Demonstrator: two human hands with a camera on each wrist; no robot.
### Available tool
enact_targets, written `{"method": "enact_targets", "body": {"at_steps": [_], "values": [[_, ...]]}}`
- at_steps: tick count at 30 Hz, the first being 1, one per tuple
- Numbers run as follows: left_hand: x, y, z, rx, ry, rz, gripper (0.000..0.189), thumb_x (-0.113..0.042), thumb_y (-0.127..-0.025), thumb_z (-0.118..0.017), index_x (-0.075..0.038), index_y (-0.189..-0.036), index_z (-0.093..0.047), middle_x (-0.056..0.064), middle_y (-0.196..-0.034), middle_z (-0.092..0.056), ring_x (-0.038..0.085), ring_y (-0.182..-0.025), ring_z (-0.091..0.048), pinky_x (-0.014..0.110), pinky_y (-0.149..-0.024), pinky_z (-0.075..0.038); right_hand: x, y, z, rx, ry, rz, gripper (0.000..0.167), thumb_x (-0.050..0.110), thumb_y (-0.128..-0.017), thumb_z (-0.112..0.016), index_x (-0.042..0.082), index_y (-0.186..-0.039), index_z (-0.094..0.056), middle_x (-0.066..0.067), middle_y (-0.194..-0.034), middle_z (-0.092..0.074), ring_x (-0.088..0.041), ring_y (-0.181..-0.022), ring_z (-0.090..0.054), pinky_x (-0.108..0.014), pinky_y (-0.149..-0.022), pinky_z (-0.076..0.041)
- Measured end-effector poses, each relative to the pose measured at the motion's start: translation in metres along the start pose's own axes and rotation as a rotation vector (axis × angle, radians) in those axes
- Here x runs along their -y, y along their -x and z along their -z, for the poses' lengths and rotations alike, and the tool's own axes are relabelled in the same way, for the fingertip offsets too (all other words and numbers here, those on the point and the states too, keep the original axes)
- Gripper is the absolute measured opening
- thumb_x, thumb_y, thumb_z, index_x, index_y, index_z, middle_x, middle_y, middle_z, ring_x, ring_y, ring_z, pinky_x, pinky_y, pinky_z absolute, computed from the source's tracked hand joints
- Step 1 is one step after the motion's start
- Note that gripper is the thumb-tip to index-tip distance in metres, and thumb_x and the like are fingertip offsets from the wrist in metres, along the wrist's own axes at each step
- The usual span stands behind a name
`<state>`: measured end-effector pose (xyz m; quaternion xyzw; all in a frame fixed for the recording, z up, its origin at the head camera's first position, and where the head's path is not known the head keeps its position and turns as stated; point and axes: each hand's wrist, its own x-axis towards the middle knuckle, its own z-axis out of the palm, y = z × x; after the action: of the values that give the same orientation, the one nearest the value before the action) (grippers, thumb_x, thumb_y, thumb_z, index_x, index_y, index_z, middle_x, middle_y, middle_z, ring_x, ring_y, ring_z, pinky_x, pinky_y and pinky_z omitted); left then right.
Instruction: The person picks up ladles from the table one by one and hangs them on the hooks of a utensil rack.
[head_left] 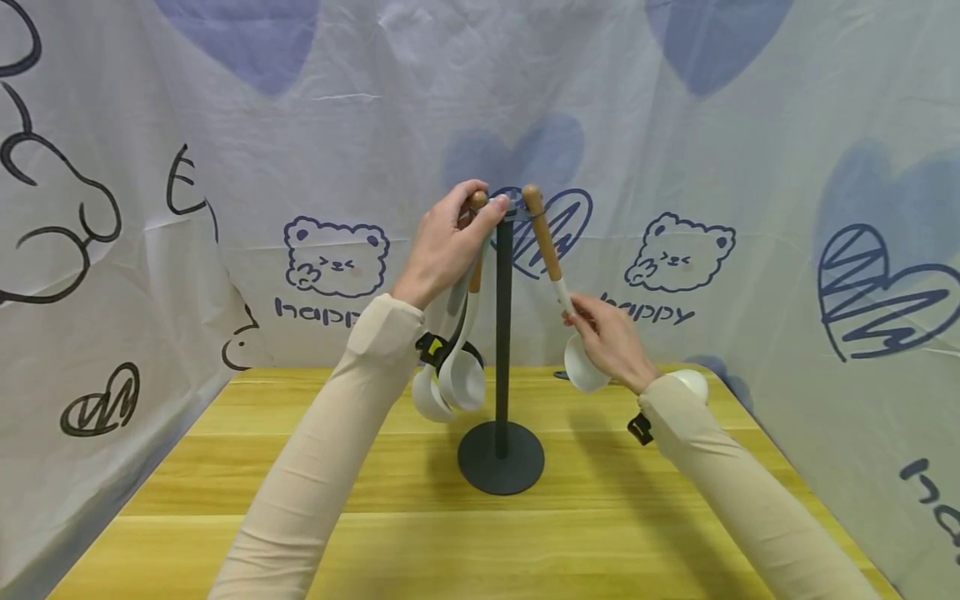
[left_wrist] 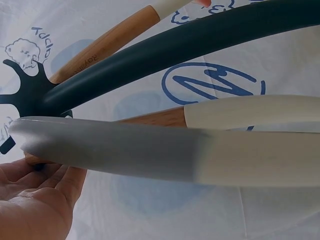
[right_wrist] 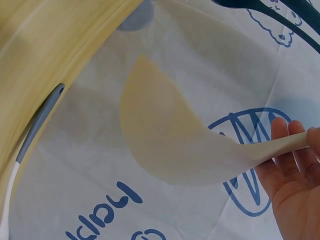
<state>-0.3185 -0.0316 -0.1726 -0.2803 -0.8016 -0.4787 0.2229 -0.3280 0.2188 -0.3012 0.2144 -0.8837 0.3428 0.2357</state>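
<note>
A dark utensil stand (head_left: 503, 333) stands on the table, with hooks at its top. On its left side hang white ladles (head_left: 462, 382), one with a wooden handle (left_wrist: 155, 119) and another with a grey handle (left_wrist: 110, 145). My left hand (head_left: 450, 242) is at the top of the stand, thumb and fingers around the end of the wooden handle; its fingertips are partly hidden. My right hand (head_left: 611, 337) pinches the white neck of another ladle (head_left: 585, 367), which hangs tilted, its wooden handle (head_left: 543, 233) reaching up to the hooks.
Behind my right hand, a white utensil head (head_left: 692, 383) lies near the table's far right edge. A grey handle (right_wrist: 42, 117) lies along that far edge. A printed cloth (head_left: 337, 150) hangs behind and beside the wooden table (head_left: 360, 533).
</note>
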Motion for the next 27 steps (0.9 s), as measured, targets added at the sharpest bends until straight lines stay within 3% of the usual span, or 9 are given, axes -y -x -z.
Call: {"method": "enact_targets", "body": {"at_steps": [15,27], "values": [[0.001,-0.001,0.0,0.006,0.002,-0.008,0.053,-0.046,-0.098,-0.053,-0.012,-0.139,-0.051,0.005,-0.114,-0.059,0.017,-0.089,-0.05,0.03,-0.078,-0.042,-0.005,0.002,-0.004,0.044,-0.029,-0.03,0.033,0.009,-0.102,-0.05,0.007,-0.133,-0.059,-0.015,-0.11,-0.07,-0.032,-0.105,-0.065,-0.05,-0.095,-0.052],[0.0,0.0,0.0,0.011,0.001,0.001,0.055,-0.046,-0.098,-0.053,-0.012,-0.14,-0.049,0.006,-0.126,-0.059,0.017,-0.11,-0.057,0.034,-0.099,-0.047,-0.007,-0.001,-0.01,0.116,-0.072,0.035,0.03,0.007,-0.101,-0.053,0.005,-0.13,-0.06,-0.016,-0.115,-0.07,-0.03,-0.105,-0.068,-0.045,-0.093,-0.054]]}}
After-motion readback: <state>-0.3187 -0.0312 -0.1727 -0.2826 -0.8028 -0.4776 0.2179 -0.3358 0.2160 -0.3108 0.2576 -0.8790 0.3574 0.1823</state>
